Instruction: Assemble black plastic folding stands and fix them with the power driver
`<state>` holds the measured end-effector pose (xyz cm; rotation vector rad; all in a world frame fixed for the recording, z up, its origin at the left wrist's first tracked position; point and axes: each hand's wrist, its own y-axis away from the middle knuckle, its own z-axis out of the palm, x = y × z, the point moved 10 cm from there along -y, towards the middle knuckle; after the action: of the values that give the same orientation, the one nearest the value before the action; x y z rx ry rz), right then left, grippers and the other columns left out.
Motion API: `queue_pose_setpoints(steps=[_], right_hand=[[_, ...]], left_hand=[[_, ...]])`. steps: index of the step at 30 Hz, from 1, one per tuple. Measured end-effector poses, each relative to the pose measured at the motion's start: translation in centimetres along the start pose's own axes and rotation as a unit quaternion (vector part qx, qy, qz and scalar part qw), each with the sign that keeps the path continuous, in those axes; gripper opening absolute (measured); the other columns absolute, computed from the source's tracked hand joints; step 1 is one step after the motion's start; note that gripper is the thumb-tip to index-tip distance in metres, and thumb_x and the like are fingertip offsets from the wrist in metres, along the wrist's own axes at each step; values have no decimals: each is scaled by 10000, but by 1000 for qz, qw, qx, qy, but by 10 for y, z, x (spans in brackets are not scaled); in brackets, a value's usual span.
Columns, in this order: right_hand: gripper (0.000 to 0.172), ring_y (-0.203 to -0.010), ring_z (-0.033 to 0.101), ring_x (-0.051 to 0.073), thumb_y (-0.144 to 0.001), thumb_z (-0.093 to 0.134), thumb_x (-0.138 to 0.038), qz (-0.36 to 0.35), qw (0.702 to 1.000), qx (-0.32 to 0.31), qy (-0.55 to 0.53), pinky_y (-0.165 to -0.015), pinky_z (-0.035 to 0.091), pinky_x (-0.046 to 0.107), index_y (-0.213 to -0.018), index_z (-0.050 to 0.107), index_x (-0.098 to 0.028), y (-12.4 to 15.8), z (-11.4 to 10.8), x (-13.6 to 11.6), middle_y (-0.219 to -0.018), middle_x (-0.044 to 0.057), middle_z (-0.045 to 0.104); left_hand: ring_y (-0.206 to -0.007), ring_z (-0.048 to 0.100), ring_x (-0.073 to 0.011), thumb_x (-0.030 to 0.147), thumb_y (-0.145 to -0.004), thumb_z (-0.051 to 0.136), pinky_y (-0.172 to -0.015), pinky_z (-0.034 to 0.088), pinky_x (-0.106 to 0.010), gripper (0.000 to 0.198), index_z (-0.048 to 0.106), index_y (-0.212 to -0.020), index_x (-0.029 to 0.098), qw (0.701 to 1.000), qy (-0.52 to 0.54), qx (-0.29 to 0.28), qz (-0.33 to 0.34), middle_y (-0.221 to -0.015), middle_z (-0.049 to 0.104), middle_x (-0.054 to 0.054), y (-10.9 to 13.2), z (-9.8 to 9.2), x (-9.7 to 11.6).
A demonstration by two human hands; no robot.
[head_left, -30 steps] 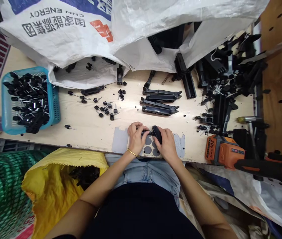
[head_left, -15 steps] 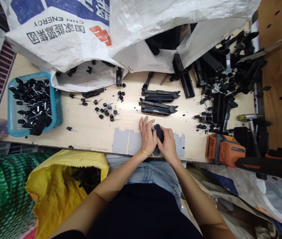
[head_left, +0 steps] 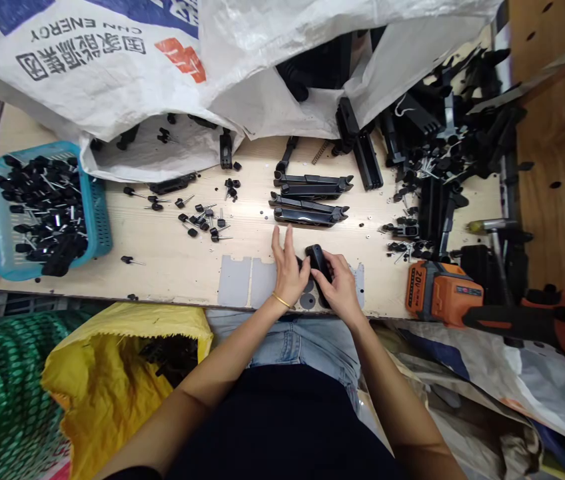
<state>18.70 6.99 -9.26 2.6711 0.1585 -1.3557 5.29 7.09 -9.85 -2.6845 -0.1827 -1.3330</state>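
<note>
My right hand (head_left: pixel 341 285) is closed round a long black plastic part (head_left: pixel 317 260) with a rounded end, at the front edge of the bench. The part stands tilted, its far end pointing away from me. Beside it on the left, my left hand (head_left: pixel 290 275) has its fingers stretched out and apart, the thumb reaching toward the part. A small dark bit shows between that thumb and the fingers; its kind cannot be made out. Below the hands lies a grey flat plate (head_left: pixel 235 281) with cut edges, part of a row. Several long black folding parts (head_left: pixel 311 215) lie just beyond.
A blue basket (head_left: pixel 100 220) of black-headed screws stands at left. Loose black-headed screws (head_left: pixel 205 220) lie across the bench. White woven sacks (head_left: pixel 162 87) cover the back. On the right are a heap of black parts (head_left: pixel 432 213), a hammer (head_left: pixel 500 247) and an orange power tool (head_left: pixel 442 293).
My left hand has moved back slightly from the black part and its fingers have spread. The right hand keeps its hold. The whole view has shifted a little.
</note>
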Motion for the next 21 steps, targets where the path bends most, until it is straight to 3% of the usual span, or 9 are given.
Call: queue_pose_setpoints(steps=[5, 7, 10, 12, 14, 17, 21], right_hand=[[332, -904, 577, 235, -855, 516, -281, 2, 997, 51, 60, -809, 503, 408, -1171, 561, -188, 6, -35, 3, -990, 95, 599], [341, -934, 565, 244, -853, 482, -215, -11, 989, 92, 112, -842, 492, 415, -1185, 551, -185, 8, -49, 0, -990, 104, 584], [402, -971, 530, 278, -841, 433, -146, -25, 976, 113, 182, -882, 464, 461, -1233, 518, -173, 7, -50, -3, -988, 126, 554], [404, -964, 510, 304, -854, 414, -148, -28, 974, 74, 211, -868, 457, 497, -1247, 505, -152, 3, -33, -3, -989, 149, 548], [395, -948, 504, 314, -868, 412, -164, -36, 974, 20, 223, -846, 461, 508, -1252, 501, -147, -1, -14, -5, -999, 161, 552], [418, -964, 518, 302, -868, 442, -183, -55, 978, -36, 200, -847, 479, 478, -1285, 474, -182, -3, 5, -11, -1032, 144, 552], [484, -1002, 553, 274, -862, 475, -220, -57, 985, -71, 148, -830, 515, 408, -1341, 416, -189, -6, 15, -16, -1097, 127, 527]], left_hand=[[-1464, 95, -224, 42, -808, 370, -1146, 280, -469, 774, 79, -1478, 298, 971, 43, -185, 144, -1581, 1, -71, -11, 26, 33], [-1464, 88, -227, 53, -824, 373, -1139, 291, -459, 730, 124, -1476, 270, 961, 37, -210, 175, -1577, 30, -85, -7, 22, 37], [-1429, 180, -298, 165, -843, 511, -1123, 284, -500, 658, 239, -1442, 165, 982, -38, -135, 128, -1520, 184, -182, -2, 3, 26], [-1328, 334, -328, 245, -845, 572, -1079, 312, -529, 547, 398, -1353, 142, 990, -106, -77, 60, -1385, 388, -195, 4, -8, 13], [-1164, 469, -292, 273, -880, 541, -1014, 373, -489, 356, 543, -1219, 164, 988, -136, -67, 33, -1183, 538, -146, 11, -9, 7], [-980, 526, -226, 265, -931, 455, -914, 433, -388, 274, 613, -1141, 188, 987, -124, -83, 61, -984, 594, -93, 14, -3, 7], [-859, 517, -208, 284, -948, 427, -804, 457, -340, 321, 609, -1178, 153, 986, -118, -50, 103, -866, 578, -82, 6, -8, 0]])
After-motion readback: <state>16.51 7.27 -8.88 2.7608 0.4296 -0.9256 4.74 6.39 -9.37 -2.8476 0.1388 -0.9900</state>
